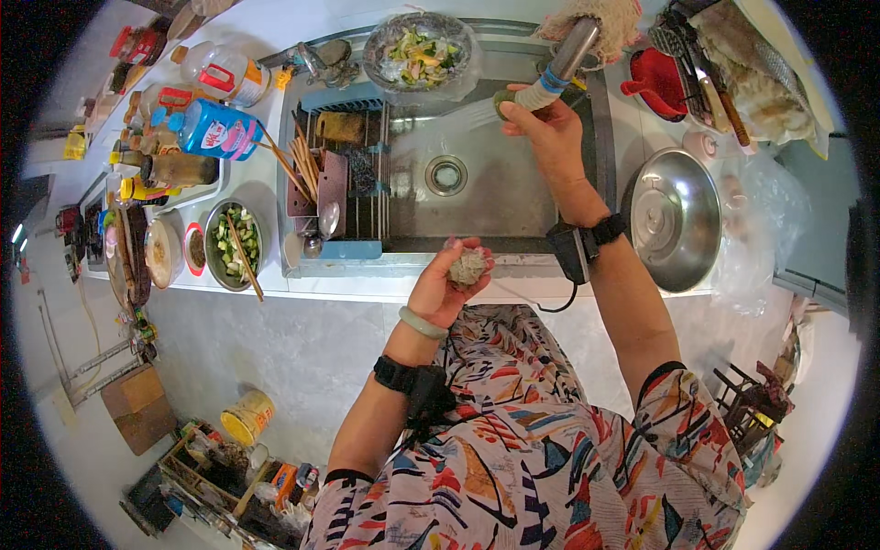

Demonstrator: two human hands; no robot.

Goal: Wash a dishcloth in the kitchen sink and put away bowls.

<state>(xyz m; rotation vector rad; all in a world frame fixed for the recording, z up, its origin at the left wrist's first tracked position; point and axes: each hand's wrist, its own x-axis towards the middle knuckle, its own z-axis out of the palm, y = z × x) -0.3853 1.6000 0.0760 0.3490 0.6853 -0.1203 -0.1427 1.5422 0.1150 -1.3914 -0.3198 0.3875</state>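
My right hand point(553, 137) grips the spray head point(506, 105) at the end of the faucet's white flexible neck point(533, 97), below the metal spout point(570, 56). Water point(460, 125) fans out leftward from it over the stainless steel sink point(509, 206). At the sink's front edge, my left hand point(440, 285) holds a greyish scouring ball point(469, 267), palm upward with the fingers curled around it. The drain strainer point(446, 176) lies between the two hands and farther left.
A dish rack point(344, 249) with a chopstick holder point(333, 180) and a sponge point(341, 128) spans the sink's left side. Behind stands a plastic-lined bowl of vegetable scraps point(421, 58). On the left counter are a bowl of cut greens point(235, 240) and a blue detergent bottle point(218, 130); a steel basin point(677, 220) sits right.
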